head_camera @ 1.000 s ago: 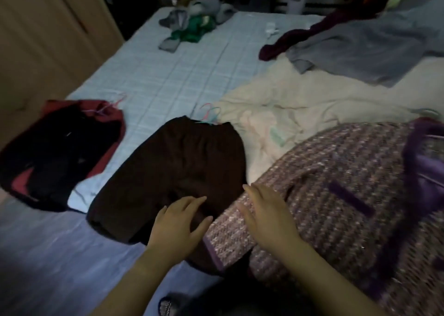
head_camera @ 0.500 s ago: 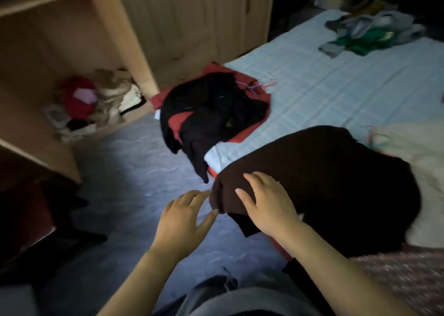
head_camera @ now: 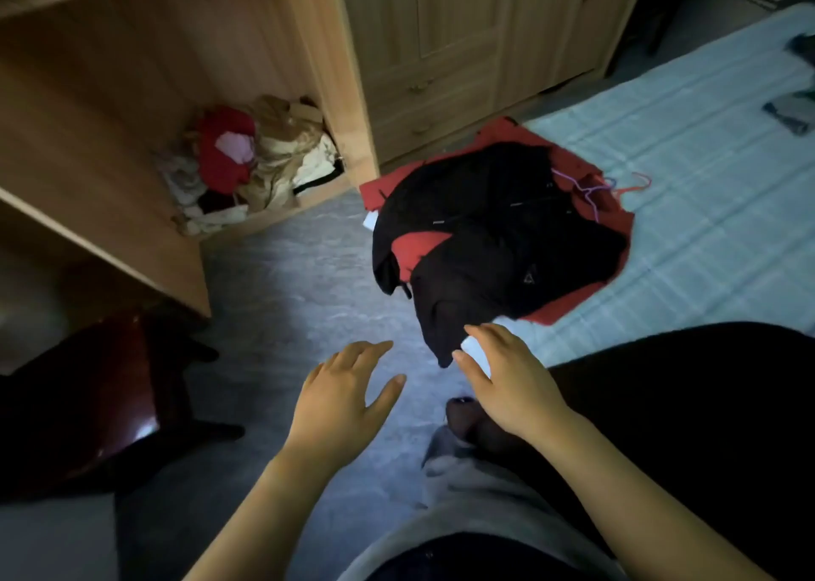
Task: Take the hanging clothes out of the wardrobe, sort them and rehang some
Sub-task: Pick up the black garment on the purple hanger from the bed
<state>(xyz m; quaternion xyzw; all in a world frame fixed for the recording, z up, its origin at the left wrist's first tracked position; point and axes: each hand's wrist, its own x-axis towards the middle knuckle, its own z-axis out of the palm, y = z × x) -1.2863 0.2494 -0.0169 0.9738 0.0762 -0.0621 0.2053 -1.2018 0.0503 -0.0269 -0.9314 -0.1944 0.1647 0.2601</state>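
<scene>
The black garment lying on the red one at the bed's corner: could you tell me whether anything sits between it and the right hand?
Nothing visible: the right hand hovers open beside the black garment's hanging lower edge.

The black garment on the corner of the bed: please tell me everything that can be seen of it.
The black garment looks like soft, thin, dark fabric, crumpled, not folded. It lies on a red garment at the corner of the pale blue checked bed. One part hangs over the bed's edge toward the grey floor. A small triangle mark shows near its right side. Thin purple and red hangers lie at its upper right. Neither hand clearly touches it.
</scene>
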